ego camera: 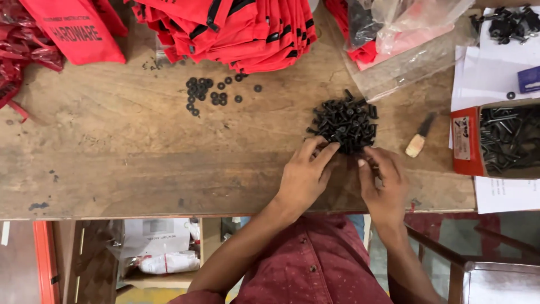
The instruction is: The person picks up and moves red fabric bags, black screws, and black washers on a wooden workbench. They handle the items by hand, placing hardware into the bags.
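Observation:
A pile of short black screws (344,121) lies on the worn wooden table (112,157). My left hand (304,177) rests flat at the pile's near edge, fingertips touching the nearest screws. My right hand (383,183) sits just to the right, fingers curled at the pile's lower right edge, apparently pinching a few small screws; what it holds is hidden. A scatter of black washers (211,93) lies further left, away from both hands.
Stacked red fabric pouches (236,28) line the far edge, with another red bag (79,28) far left. Clear plastic bags (405,34) lie at the back right. An open red box of long black screws (503,138) stands right, on white papers (489,73). A small brush (419,141) lies beside it.

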